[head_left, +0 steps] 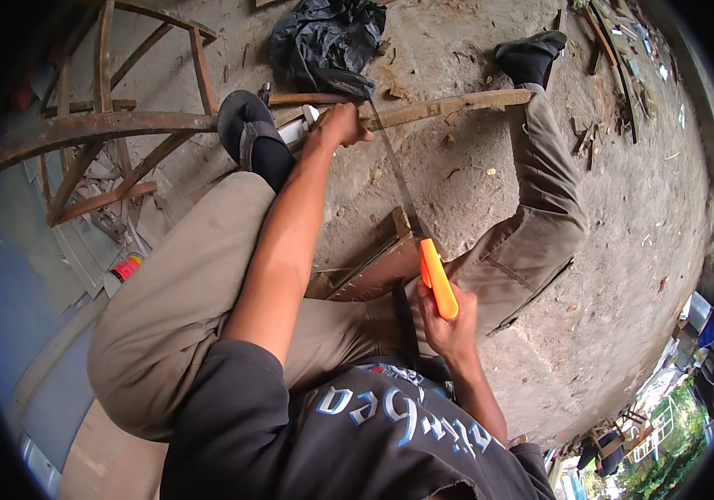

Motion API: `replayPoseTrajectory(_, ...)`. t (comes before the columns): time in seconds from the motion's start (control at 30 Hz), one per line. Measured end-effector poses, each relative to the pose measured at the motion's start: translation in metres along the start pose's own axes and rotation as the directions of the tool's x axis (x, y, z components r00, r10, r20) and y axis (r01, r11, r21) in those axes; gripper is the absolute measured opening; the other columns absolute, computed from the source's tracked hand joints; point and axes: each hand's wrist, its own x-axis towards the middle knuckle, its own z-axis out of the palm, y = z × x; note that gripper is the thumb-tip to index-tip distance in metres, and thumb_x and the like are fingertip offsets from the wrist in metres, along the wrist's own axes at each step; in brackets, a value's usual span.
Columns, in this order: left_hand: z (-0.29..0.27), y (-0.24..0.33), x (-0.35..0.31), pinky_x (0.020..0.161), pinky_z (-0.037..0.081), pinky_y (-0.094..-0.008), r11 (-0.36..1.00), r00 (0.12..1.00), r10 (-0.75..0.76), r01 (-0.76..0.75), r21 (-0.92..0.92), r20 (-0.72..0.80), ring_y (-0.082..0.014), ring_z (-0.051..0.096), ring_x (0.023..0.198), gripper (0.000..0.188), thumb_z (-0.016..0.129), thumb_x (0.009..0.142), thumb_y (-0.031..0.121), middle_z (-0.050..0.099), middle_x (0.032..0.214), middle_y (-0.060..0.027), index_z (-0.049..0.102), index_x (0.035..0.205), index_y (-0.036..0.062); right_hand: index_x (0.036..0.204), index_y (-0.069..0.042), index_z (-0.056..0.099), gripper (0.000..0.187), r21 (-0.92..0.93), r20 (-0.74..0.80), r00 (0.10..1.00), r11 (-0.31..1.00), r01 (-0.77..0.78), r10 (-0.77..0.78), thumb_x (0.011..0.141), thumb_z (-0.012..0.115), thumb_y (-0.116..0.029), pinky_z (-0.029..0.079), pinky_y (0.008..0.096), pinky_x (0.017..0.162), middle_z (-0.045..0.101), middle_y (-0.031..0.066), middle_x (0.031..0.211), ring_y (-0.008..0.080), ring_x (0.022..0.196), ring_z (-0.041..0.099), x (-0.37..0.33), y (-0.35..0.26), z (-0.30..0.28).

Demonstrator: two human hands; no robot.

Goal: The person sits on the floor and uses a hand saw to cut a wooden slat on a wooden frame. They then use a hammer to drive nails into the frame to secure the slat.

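Here, left hand (pixel 342 125) fingers clamped on wooden strip (pixel 448 106), right hand (pixel 447 327) fingers around orange-handled saw (pixel 438 279).

Orange saw handle (pixel 438 279), khaki trousers (pixel 182 292), black sandals (pixel 244 125), black plastic bag (pixel 328 37), brown wooden strip (pixel 448 106).

Khaki trousers (pixel 182 292), black printed T-shirt (pixel 323 433)
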Motion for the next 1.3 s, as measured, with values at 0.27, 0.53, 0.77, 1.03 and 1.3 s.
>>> replayPoseTrajectory(0.27,-0.006,0.017,-0.007,0.079,0.054,-0.0445,0.989,0.988,-0.034,0.055,0.140,-0.150,-0.0383,0.067,0.088,0.042,0.078,0.066,0.032,0.067,0.090,-0.0277,0.070,0.088,-0.0021,0.077,0.002,0.059,0.016,-0.043,-0.002,1.000,0.999,-0.017,0.017,0.085,0.067,-0.009,0.042,0.0289,0.048,0.054,0.0119,0.057,0.0138,0.048,0.050,0.006,-0.011,0.015)
replayPoseTrajectory(0.53,-0.012,0.010,0.005,0.083,0.053,-0.0444,0.990,0.994,0.003,0.012,0.138,-0.107,-0.0380,0.066,0.094,0.038,0.077,0.067,0.027,0.066,0.095,-0.0271,0.070,0.091,-0.0018,0.081,0.001,0.057,0.019,-0.117,-0.016,0.999,0.993,-0.035,0.034,0.086,0.069,-0.014,0.041,0.0290,0.049,0.053,0.0124,0.057,0.0142,0.049,0.050,0.014,-0.009,0.006)
replayPoseTrajectory(0.77,-0.013,0.011,0.008,0.086,0.053,-0.0441,0.990,0.996,-0.077,0.083,0.116,-0.053,-0.0338,0.066,0.100,0.041,0.076,0.069,0.030,0.068,0.106,-0.0190,0.070,0.102,0.0051,0.085,0.001,0.060,0.016,-0.237,-0.036,0.999,0.971,0.008,-0.017,0.084,0.070,-0.011,0.046,0.0311,0.052,0.058,0.0160,0.060,0.0282,0.051,0.061,0.015,-0.040,0.006)
replayPoseTrajectory(1.03,-0.015,0.023,-0.012,0.082,0.055,-0.0429,0.974,0.992,-0.123,0.127,0.190,-0.033,-0.0350,0.067,0.096,0.038,0.078,0.068,0.028,0.068,0.101,-0.0223,0.071,0.096,0.0032,0.092,0.002,0.064,0.016,-0.214,-0.024,0.996,0.974,0.078,-0.085,0.085,0.068,-0.012,0.053,0.0329,0.060,0.065,0.0200,0.071,0.0337,0.072,0.069,0.020,-0.026,0.013)
replayPoseTrajectory(1.3,-0.016,0.012,-0.004,0.076,0.056,-0.0435,0.980,0.990,-0.024,0.049,0.190,-0.136,-0.0367,0.068,0.087,0.035,0.075,0.068,0.027,0.068,0.091,-0.0224,0.071,0.091,0.0017,0.087,0.000,0.061,0.017,-0.184,-0.051,0.992,0.978,0.102,-0.114,0.083,0.070,-0.014,0.049,0.0344,0.053,0.059,0.0189,0.064,0.0339,0.059,0.065,0.023,-0.007,0.016)
